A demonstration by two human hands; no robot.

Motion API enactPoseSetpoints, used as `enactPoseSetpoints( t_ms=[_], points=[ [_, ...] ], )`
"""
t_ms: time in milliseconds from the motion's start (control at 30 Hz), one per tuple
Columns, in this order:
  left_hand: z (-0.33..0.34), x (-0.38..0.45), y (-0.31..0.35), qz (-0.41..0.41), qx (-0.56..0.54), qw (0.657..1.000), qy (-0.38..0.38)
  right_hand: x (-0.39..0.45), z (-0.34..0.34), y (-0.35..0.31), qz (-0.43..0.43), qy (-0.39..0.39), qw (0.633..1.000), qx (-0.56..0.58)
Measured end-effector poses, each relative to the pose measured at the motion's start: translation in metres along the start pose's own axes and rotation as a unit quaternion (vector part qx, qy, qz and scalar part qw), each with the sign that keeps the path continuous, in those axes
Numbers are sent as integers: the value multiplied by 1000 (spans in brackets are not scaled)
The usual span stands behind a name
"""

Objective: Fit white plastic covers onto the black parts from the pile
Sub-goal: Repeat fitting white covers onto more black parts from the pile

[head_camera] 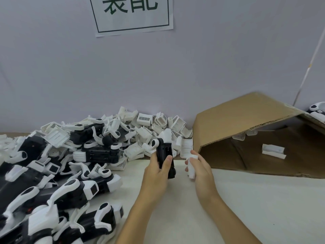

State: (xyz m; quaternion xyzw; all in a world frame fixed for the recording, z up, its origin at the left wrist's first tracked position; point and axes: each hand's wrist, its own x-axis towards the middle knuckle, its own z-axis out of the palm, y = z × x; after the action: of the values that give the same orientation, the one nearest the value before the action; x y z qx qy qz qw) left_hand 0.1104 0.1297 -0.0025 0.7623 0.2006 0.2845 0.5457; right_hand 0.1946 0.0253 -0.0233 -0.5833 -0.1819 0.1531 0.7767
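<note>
On the wall ahead I can see a paper sign (131, 14) with a dark green border and large green characters, cut off at the top edge so I cannot read them in full. My left hand (156, 170) grips a black part (165, 155), fingers and thumb curled round its body, holding it upright just above the tabletop (246, 208); a white rounded piece sits at the part's upper end. My right hand (198, 166) holds a white plastic cover (191, 167), fingers curled round it, just beside the black part but not touching it. To my left a big pile (70, 164) of black parts and loose white covers spreads from the near edge back to the wall, and some of the white pieces carry small dark grid-like printed labels, too small to read. To my right a cardboard box (246, 117) lies on its side with its opening toward me; a white cover (273, 150) lies inside, and a few more white pieces sit deeper under the raised flap. Behind the box, at the far right edge, a black-and-white piece (317, 109) shows, and a thin pale rod (309, 66) leans up the wall.
</note>
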Motion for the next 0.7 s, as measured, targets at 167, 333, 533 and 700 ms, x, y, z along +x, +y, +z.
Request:
enactPoseSetpoints(
  t_ms=[167,333,533,700],
  points=[
    [0,-3,1,-41,-27,998,-38,-2,0,-1,-83,75,992,-66],
    [3,-6,4,-21,13,998,-55,-6,6,0,-123,49,983,-123],
    [11,-10,1,9,93,993,-79,-7,8,1,-139,51,979,-142],
    [12,-9,0,26,111,990,-87,-9,10,-2,-174,36,971,-162]
  ],
)
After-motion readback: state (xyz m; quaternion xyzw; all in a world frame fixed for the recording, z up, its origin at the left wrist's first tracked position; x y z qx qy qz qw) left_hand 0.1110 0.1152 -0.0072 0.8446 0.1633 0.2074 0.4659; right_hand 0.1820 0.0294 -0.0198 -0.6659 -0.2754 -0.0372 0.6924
